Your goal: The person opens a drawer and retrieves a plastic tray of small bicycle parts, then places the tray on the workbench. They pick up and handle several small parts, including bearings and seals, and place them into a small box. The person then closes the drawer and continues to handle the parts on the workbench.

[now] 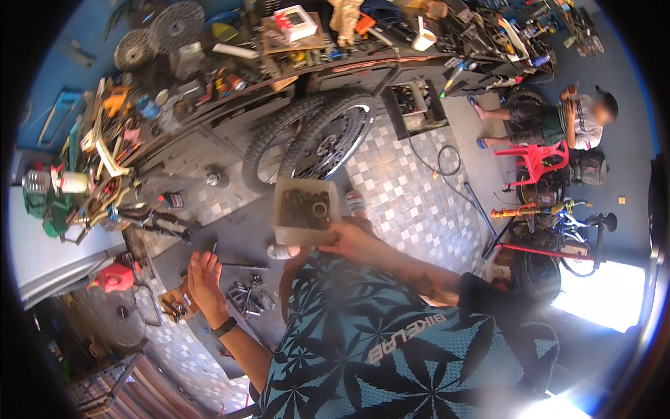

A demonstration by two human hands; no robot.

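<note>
My right hand (352, 241) holds a clear square plastic tub (306, 211) by its lower right corner, tilted so its inside shows; dark metal rings and small parts lie in it. My left hand (202, 276) hangs open beside it, palm up, fingers apart, holding nothing, above a heap of loose sockets and metal bits (248, 295) on the floor. A black band sits on my left wrist. Two bicycle wheels with knobby tyres (317, 136) lean against the workbench just beyond the tub.
A long cluttered workbench (230, 98) runs across the top, with sprockets, tools and a white box. A person sits on a red plastic stool (534, 160) at right. A bicycle (558, 216), a red can (115, 278) and a long bar (241, 265) stand nearby.
</note>
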